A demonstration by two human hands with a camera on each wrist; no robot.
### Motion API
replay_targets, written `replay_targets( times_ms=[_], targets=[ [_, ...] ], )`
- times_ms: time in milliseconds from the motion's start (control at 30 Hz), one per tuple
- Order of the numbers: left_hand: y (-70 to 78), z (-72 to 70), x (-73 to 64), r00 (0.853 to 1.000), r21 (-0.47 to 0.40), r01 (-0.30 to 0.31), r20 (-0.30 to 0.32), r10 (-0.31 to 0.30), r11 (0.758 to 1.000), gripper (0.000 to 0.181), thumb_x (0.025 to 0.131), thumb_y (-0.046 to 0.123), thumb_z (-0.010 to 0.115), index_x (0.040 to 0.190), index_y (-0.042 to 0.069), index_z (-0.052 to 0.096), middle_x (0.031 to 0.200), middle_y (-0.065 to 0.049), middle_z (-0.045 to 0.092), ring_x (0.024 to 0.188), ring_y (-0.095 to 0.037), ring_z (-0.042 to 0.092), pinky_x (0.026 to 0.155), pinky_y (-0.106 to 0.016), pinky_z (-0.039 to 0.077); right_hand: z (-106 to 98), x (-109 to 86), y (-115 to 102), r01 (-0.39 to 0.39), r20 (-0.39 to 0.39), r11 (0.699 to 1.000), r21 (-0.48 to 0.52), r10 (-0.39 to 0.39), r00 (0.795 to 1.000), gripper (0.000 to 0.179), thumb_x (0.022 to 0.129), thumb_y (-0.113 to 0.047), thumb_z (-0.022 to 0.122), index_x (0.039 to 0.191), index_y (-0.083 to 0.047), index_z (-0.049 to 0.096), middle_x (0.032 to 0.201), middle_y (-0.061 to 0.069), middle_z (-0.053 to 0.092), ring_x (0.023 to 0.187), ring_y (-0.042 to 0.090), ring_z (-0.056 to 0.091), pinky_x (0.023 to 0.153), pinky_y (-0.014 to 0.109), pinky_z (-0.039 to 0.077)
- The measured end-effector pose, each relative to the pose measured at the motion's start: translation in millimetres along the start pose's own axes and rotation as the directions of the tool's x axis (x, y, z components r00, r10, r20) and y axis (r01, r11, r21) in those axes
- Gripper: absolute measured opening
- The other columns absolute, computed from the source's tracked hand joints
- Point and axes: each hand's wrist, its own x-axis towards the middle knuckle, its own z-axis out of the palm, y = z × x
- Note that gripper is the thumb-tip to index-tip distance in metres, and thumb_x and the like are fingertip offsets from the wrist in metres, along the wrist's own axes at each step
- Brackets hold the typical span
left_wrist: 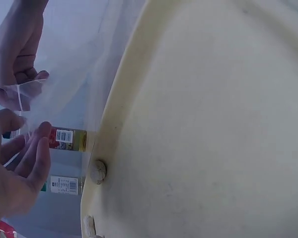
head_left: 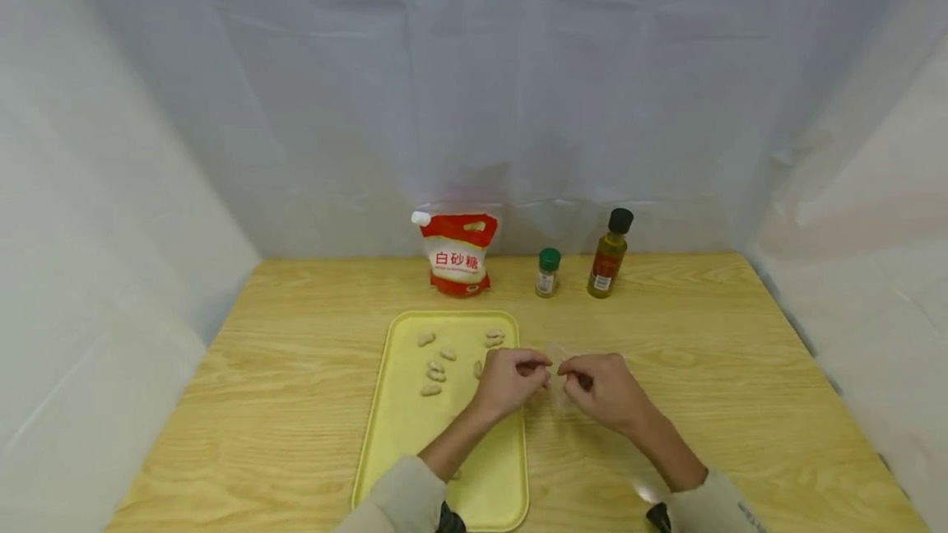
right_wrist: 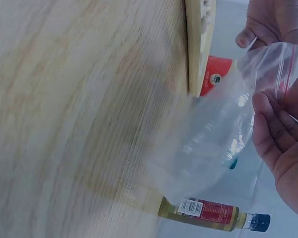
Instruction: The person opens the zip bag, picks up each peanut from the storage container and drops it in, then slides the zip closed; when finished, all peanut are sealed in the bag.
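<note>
A clear plastic zip bag (right_wrist: 213, 134) with a red line along its mouth hangs between my two hands over the table, just right of the tray. My left hand (head_left: 511, 382) pinches one side of the bag's mouth near the tray's right edge. The opposite side is pinched by my right hand (head_left: 609, 391), its thumb and fingers at the zip strip in the right wrist view. No contents show inside the bag. Several unshelled peanuts (head_left: 430, 391) lie scattered on the yellow tray (head_left: 392, 426), some partly hidden behind my left hand and forearm.
Behind the tray stands a red and white sugar pouch (head_left: 458, 257). To its right are a small green-capped jar (head_left: 547, 273) and a dark-capped bottle (head_left: 609, 255). Pale sheeting (head_left: 474, 89) encloses the wooden table (head_left: 281, 401) at the back and sides.
</note>
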Motion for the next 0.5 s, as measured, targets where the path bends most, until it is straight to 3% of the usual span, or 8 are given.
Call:
replay_targets(
  times_ms=[100,200,333,500],
  targets=[
    [0.4,-0.2,-0.7,0.999,0.084,-0.029,-0.036,0.032,0.996,0.015,0.080,0.006,0.066,0.089,-0.003,0.073,0.076,-0.014,0.072,0.063,-0.014,0.067,0.055,-0.015,0.050,-1.8,0.5,1.1,0.073,0.004,0.996,-0.057,-0.073,0.997,0.012,0.076,0.001,0.060,0.077,-0.007,0.069,0.066,-0.005,0.062,0.056,-0.006,0.047,0.050,0.012,0.042],
    [-0.7,-2.4,-2.0,0.998,0.129,-0.026,-0.045,0.032,0.991,0.014,0.077,0.006,0.070,0.087,-0.003,0.073,0.074,-0.012,0.071,0.062,-0.007,0.063,0.056,-0.013,0.049,-4.0,-0.3,1.2,0.077,0.034,0.993,-0.086,-0.074,0.997,0.007,0.075,-0.004,0.063,0.074,-0.011,0.065,0.064,-0.009,0.056,0.057,-0.003,0.045,0.051,0.013,0.040],
    [-0.9,-7.1,-3.3,1.000,0.146,-0.008,-0.010,0.009,0.989,0.013,0.077,0.002,0.070,0.088,-0.003,0.073,0.073,-0.011,0.070,0.062,-0.008,0.062,0.056,-0.014,0.049,-8.3,-1.5,1.0,0.050,0.046,0.990,-0.130,-0.044,0.998,0.007,0.078,-0.015,0.067,0.076,-0.017,0.060,0.070,-0.006,0.055,0.059,0.001,0.044,0.052,0.014,0.038],
    [-0.2,-11.3,-0.6,0.998,0.162,0.021,0.050,-0.029,0.987,0.013,0.079,0.003,0.070,0.091,-0.001,0.073,0.074,-0.008,0.069,0.062,-0.004,0.058,0.055,-0.015,0.048,-14.0,-1.9,2.8,0.035,0.049,0.984,-0.174,-0.027,0.998,0.022,0.078,-0.029,0.074,0.082,-0.018,0.056,0.092,-0.005,0.055,0.074,0.008,0.053,0.062,0.022,0.046]
  ],
)
